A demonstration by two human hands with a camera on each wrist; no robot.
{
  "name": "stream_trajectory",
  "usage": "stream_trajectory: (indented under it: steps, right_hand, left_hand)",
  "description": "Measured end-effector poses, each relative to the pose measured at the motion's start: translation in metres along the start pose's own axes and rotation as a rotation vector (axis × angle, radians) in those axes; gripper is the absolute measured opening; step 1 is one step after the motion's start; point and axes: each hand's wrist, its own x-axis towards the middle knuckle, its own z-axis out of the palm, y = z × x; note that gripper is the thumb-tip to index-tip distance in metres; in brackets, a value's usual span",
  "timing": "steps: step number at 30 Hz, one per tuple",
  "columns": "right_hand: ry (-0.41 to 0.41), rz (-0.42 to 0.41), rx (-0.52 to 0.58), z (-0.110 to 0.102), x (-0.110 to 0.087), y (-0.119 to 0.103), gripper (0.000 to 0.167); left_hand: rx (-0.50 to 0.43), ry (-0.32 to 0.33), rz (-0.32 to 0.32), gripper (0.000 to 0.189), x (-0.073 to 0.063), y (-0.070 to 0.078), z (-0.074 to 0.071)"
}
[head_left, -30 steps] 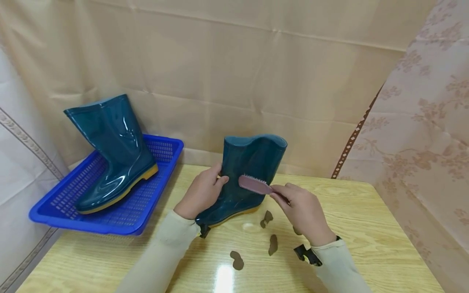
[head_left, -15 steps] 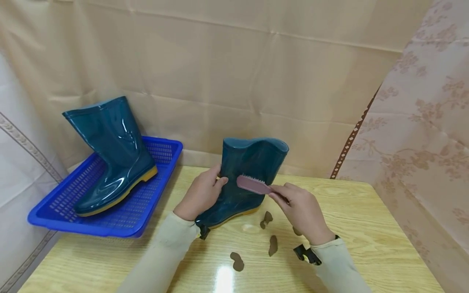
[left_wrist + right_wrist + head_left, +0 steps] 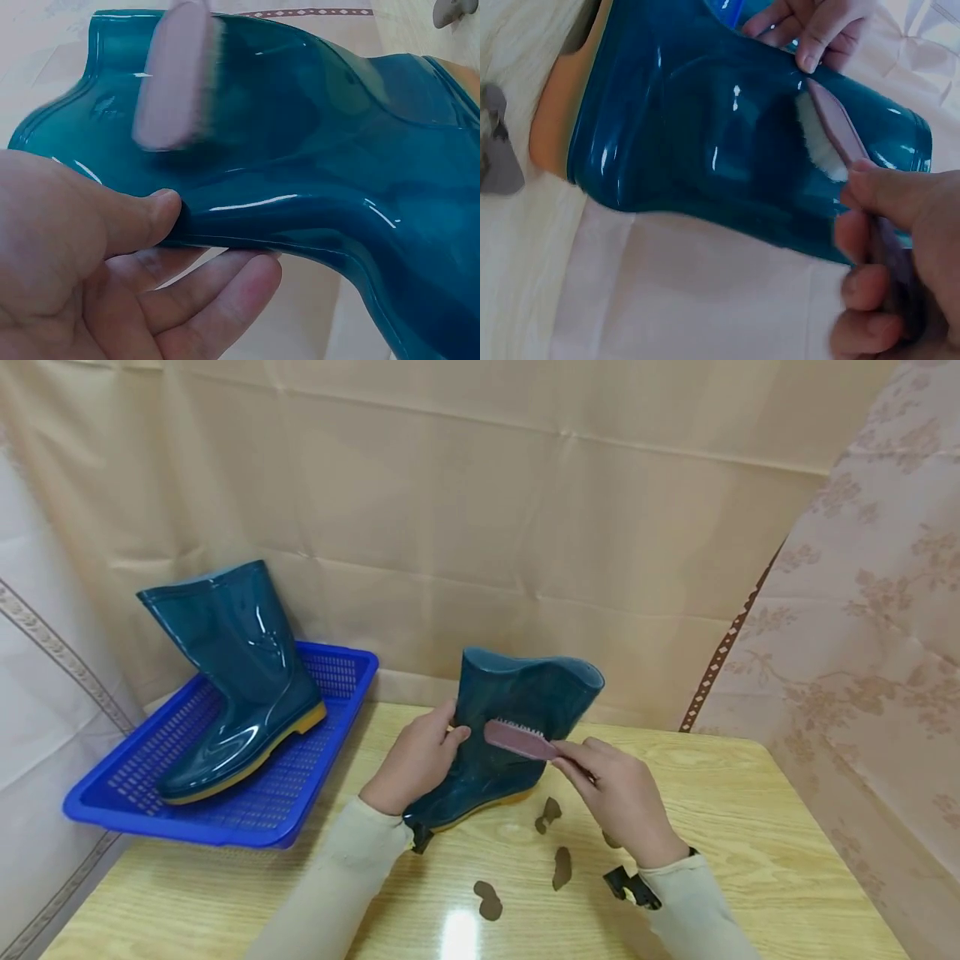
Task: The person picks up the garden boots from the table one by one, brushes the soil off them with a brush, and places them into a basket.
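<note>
A dark teal rubber boot point(image 3: 495, 785) with a yellow sole stands on the table, its shaft leaning a little to the right. My left hand point(image 3: 420, 752) pinches the left edge of the shaft; in the left wrist view the thumb point(image 3: 146, 217) lies on the outer face, with the fingers below and behind the edge. My right hand point(image 3: 618, 789) grips the handle of a pink brush point(image 3: 517, 740) with white bristles. In the right wrist view the bristles point(image 3: 821, 142) are right at the boot's shaft. The sole's underside is hidden.
A blue plastic basket point(image 3: 300, 814) at the left holds a matching boot point(image 3: 240, 677), tilted inside it. Several brown flat patches point(image 3: 562, 868) lie on the wooden table point(image 3: 720, 827) before the boot. A beige curtain point(image 3: 420, 527) hangs close behind.
The boot's shaft has tipped farther to the right, and its top sits slightly lower. Both hands keep their hold; the brush stays against nearly the same part of the shaft.
</note>
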Motion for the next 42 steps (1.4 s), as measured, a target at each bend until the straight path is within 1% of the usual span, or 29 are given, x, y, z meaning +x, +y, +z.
stream_trajectory:
  steps: [1,2,5,6,7,8,9,10,12,14,15,16,17,18,19,23,24,25,26,28,30,33,35,36,37,38,40,42]
  right_hand:
    - [-0.032,0.024,0.007,0.0,-0.001,0.0,0.017]
    - [-0.08,0.056,0.011,0.0,-0.001,0.0,0.015]
    - [-0.247,0.146,0.016,0.002,-0.002,0.001,0.013]
    - [-0.283,0.159,0.017,0.003,-0.002,0.001,0.012]
    - [-0.299,0.16,0.015,0.003,-0.002,0.002,0.012]
    - [-0.294,0.147,0.012,0.004,-0.001,0.002,0.012]
    - [-0.269,0.126,0.014,0.004,0.0,0.002,0.012]
    - [-0.227,0.098,0.018,0.003,0.001,0.002,0.013]
    - [-0.119,0.04,0.025,0.002,0.004,0.001,0.016]
    - [-0.013,0.002,0.032,0.001,0.006,0.0,0.019]
    - [0.023,-0.005,0.033,0.0,0.006,0.0,0.021]
    - [0.04,-0.004,0.032,-0.001,0.006,-0.001,0.022]
    - [0.037,0.008,0.031,-0.001,0.005,-0.001,0.021]
    - [0.011,0.031,0.028,-0.001,0.005,-0.001,0.02]
    - [-0.037,0.06,0.03,-0.001,0.004,-0.001,0.018]
    - [-0.306,0.171,0.04,0.002,-0.001,0.002,0.013]
    - [-0.35,0.183,0.04,0.002,-0.002,0.002,0.013]
    - [-0.374,0.182,0.039,0.003,-0.003,0.003,0.012]
    - [-0.378,0.17,0.032,0.003,-0.004,0.003,0.012]
    - [-0.334,0.132,0.023,0.001,-0.004,0.002,0.012]
    - [-0.238,0.081,0.012,-0.002,-0.003,0.001,0.014]
    - [-0.081,0.018,0.027,-0.004,-0.001,-0.001,0.019]
    - [-0.009,-0.008,0.032,-0.003,0.001,-0.002,0.022]
    - [0.006,-0.013,0.032,-0.001,0.001,-0.002,0.023]
    - [0.002,-0.009,0.036,0.0,0.001,-0.002,0.022]
    - [-0.018,0.004,0.035,0.001,0.001,-0.001,0.021]
    - [-0.092,0.044,0.035,0.003,0.001,0.0,0.018]
    - [-0.19,0.094,0.033,0.004,-0.001,0.0,0.015]
  left_hand:
    - [0.0,0.001,-0.004,0.008,0.0,0.0,0.0]
    - [0.002,0.002,-0.007,0.008,-0.001,0.0,0.001]
    - [0.0,0.007,-0.025,0.009,-0.002,-0.002,0.001]
    - [-0.001,0.008,-0.031,0.01,-0.002,-0.003,0.001]
    - [-0.006,0.008,-0.035,0.01,-0.002,-0.003,0.001]
    - [-0.01,0.01,-0.037,0.011,-0.002,-0.004,0.001]
    - [-0.012,0.013,-0.035,0.011,-0.002,-0.005,0.001]
    - [-0.017,0.015,-0.031,0.011,-0.002,-0.006,0.0]
    - [-0.018,0.02,-0.015,0.009,-0.001,-0.007,-0.001]
    - [-0.018,0.023,0.003,0.009,0.0,-0.007,-0.002]
    - [-0.014,0.026,0.013,0.009,0.0,-0.007,-0.002]
    - [-0.013,0.023,0.016,0.009,0.001,-0.006,-0.003]
    - [-0.01,0.021,0.017,0.01,0.001,-0.006,-0.003]
    - [-0.01,0.019,0.016,0.011,0.002,-0.005,-0.002]
    - [-0.01,0.012,0.009,0.011,0.002,-0.005,-0.002]
    - [-0.007,-0.01,-0.027,0.014,0.004,-0.002,0.001]
    - [-0.008,-0.016,-0.034,0.015,0.004,-0.002,0.001]
    - [-0.008,-0.02,-0.039,0.015,0.004,-0.002,0.002]
    - [-0.006,-0.02,-0.037,0.015,0.004,-0.001,0.002]
    - [-0.006,-0.021,-0.03,0.013,0.003,-0.001,0.003]
    - [-0.004,-0.022,-0.02,0.013,0.002,-0.001,0.002]
    - [0.002,-0.023,-0.002,0.012,0.002,-0.002,0.001]
    - [0.005,-0.021,-0.003,0.011,0.002,-0.003,-0.001]
    - [0.005,-0.02,-0.004,0.011,0.002,-0.003,-0.001]
    - [0.005,-0.018,-0.006,0.011,0.002,-0.003,-0.001]
    - [0.005,-0.017,-0.01,0.012,0.003,-0.002,-0.002]
    - [0.001,-0.014,-0.026,0.015,0.003,0.0,-0.001]
    - [-0.003,-0.017,-0.037,0.019,0.004,0.002,-0.001]
